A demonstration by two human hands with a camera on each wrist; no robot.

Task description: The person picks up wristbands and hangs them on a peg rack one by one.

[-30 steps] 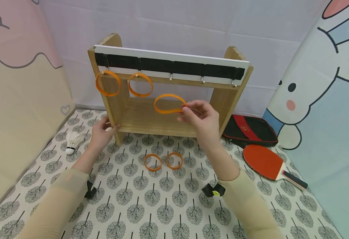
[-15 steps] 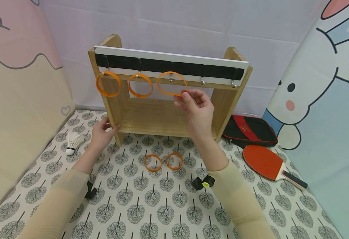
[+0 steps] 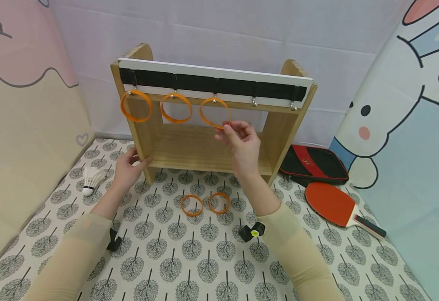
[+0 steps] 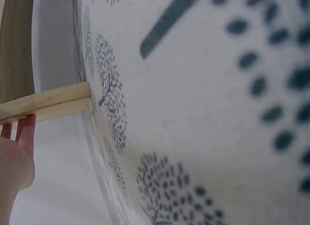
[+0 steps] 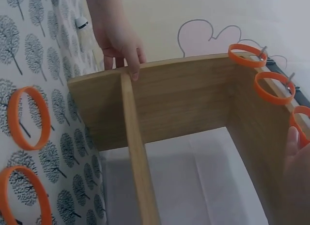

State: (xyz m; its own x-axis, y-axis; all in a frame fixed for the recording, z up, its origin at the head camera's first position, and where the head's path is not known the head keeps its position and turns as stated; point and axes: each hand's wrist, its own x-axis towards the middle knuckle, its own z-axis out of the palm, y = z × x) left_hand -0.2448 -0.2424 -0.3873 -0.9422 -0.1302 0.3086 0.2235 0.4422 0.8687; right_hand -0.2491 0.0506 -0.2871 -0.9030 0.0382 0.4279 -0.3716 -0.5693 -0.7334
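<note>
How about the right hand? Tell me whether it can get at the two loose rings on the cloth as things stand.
Probably yes, though the right hand would likely need to let go of the ring it pinches. The loose rings lie uncovered on the cloth, nothing visibly blocking them.

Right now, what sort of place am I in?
Probably a staged booth, for play or filming: cartoon drapes flank a tree-print cloth where a rack stands.
</note>
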